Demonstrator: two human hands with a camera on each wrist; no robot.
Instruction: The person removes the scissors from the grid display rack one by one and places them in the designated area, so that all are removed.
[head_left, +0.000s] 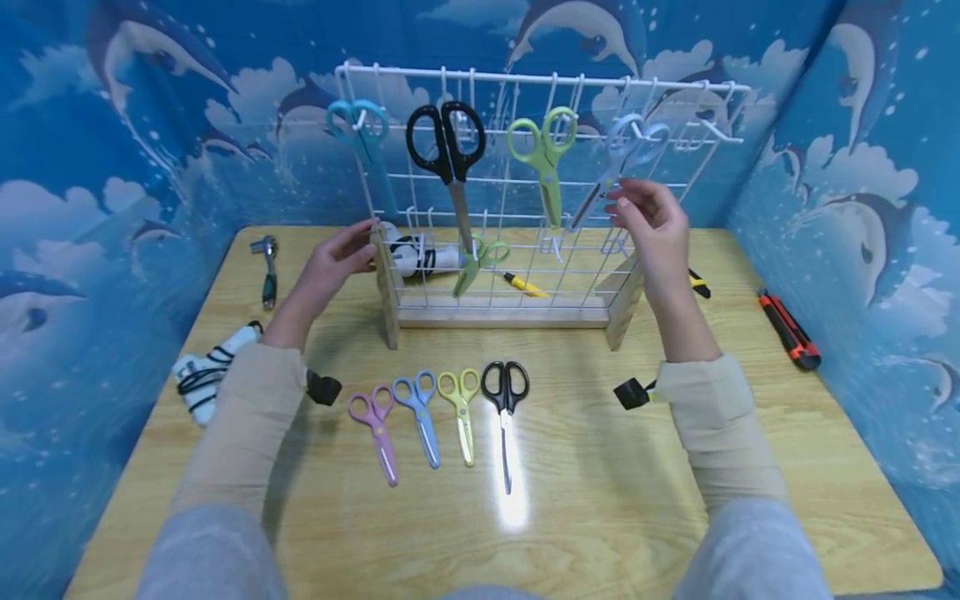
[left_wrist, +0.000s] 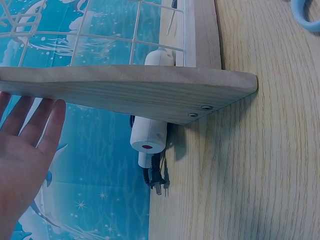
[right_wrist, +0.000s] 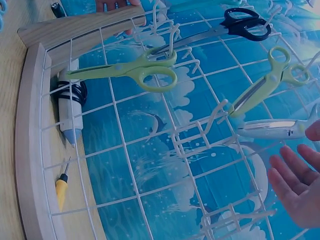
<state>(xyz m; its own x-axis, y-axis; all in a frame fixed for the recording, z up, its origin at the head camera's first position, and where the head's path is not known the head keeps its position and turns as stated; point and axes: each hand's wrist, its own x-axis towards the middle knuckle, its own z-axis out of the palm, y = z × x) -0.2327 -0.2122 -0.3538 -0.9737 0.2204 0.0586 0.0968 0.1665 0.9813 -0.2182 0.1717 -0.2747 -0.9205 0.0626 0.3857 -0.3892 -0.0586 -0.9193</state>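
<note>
A white wire rack [head_left: 543, 77] with wooden side pieces [head_left: 386, 292] stands across the table. My left hand [head_left: 336, 265] has its fingertips against the left side piece; in the left wrist view the fingers [left_wrist: 52, 125] are straight. Light blue scissors [head_left: 618, 150] hang tilted from a hook at the upper right. Beside their blades is my right hand [head_left: 654, 229], fingers loosely bent with fingertips right at the blades. Along the same row hang teal scissors [head_left: 367, 137], large black scissors [head_left: 447, 150] and green scissors [head_left: 546, 158]. Another green pair [head_left: 468, 271] hangs lower down.
On the table before the rack lie pink [head_left: 381, 437], blue [head_left: 424, 421], yellow [head_left: 461, 417] and black scissors [head_left: 506, 408]. A ratchet [head_left: 268, 271] and a cord-wrapped tool [head_left: 210, 375] lie left, a red-black cutter [head_left: 791, 329] right. Behind the wires are a white tool [head_left: 408, 250] and a yellow-handled tool [head_left: 525, 285].
</note>
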